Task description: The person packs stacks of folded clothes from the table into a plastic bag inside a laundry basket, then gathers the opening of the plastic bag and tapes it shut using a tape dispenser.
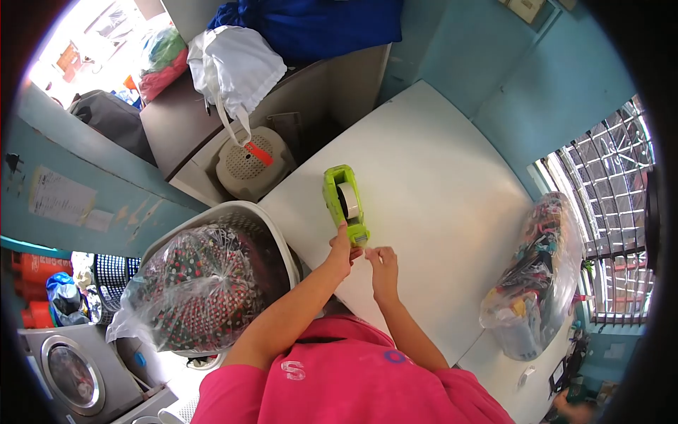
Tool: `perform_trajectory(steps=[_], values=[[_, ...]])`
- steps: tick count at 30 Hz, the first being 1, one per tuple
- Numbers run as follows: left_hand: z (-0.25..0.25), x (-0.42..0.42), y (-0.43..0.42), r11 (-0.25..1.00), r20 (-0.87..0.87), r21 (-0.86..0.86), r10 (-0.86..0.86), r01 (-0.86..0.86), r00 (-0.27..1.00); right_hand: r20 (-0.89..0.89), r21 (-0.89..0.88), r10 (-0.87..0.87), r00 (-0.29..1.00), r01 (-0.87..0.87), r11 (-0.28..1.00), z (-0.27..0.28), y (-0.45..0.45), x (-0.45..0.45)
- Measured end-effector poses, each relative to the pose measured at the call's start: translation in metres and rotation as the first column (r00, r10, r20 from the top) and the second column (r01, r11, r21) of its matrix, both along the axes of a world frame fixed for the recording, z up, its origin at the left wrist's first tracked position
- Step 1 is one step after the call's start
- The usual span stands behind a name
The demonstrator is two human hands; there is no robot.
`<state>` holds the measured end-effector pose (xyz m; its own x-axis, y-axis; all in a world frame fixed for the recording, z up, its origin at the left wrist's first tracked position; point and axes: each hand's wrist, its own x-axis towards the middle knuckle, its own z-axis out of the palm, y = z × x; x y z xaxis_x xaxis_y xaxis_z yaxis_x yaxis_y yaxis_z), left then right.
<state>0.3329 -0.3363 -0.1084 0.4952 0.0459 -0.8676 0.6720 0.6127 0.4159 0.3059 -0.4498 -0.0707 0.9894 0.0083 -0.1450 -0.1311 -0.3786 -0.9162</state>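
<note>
A lime-green tape dispenser (329,191) rests on the white tabletop, with a wide roll of pale tape (348,201) seated in it. My left hand (341,253) grips the dispenser's near end, thumb along its side and fingers curled by the cutter. Just right of that end, my right hand (383,268) is closed in a pinch at the tape's loose end. The strip between the fingers is small and hard to make out.
Left of the table (438,191) stands a laundry basket (272,230) holding a plastic-wrapped bundle (205,290). Another plastic-wrapped bundle (533,279) lies at the table's right edge by the barred window. A white bag (236,67) hangs over the shelf behind. A front-loading machine (74,374) is at lower left.
</note>
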Motion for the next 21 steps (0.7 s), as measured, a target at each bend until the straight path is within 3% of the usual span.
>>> perform_trajectory(steps=[2, 4, 8, 14, 16, 19, 20, 21], values=[[0.002, -0.001, 0.000, 1.000, -0.003, 0.015, -0.001, 0.001, 1.000, -0.020, -0.012, -0.012, 1.000, 0.011, 1.000, -0.005, -0.003, -0.010], [0.005, 0.001, -0.004, 0.998, -0.049, 0.068, -0.012, 0.015, 0.999, -0.194, 0.096, -0.023, 0.981, 0.043, 0.994, -0.010, -0.005, -0.014], [0.021, -0.002, -0.012, 0.974, -0.059, 0.227, -0.007, 0.020, 0.998, -0.210, 0.085, -0.026, 0.977, 0.044, 0.995, -0.030, -0.005, -0.019], [0.032, -0.006, -0.010, 0.975, 0.080, 0.220, 0.024, -0.041, 0.997, -0.062, 0.048, 0.000, 0.998, 0.003, 0.999, -0.065, -0.009, -0.014], [0.023, -0.006, -0.010, 0.975, 0.097, 0.219, 0.010, -0.032, 0.995, 0.257, -0.182, 0.104, 0.961, -0.057, 0.982, -0.072, -0.016, -0.008], [0.018, -0.007, -0.012, 0.977, 0.115, 0.211, -0.001, -0.024, 0.993, 0.294, -0.334, 0.078, 0.953, 0.026, 0.942, -0.108, -0.057, -0.020], [0.019, -0.003, -0.011, 0.978, 0.118, 0.204, 0.013, -0.037, 0.993, 0.222, -0.413, 0.116, 0.968, -0.014, 0.911, -0.100, -0.070, -0.022], [-0.002, -0.003, -0.013, 0.973, 0.168, 0.220, 0.036, -0.073, 0.985, 0.185, -0.154, -0.046, 0.982, 0.075, 0.985, -0.137, -0.087, -0.023]])
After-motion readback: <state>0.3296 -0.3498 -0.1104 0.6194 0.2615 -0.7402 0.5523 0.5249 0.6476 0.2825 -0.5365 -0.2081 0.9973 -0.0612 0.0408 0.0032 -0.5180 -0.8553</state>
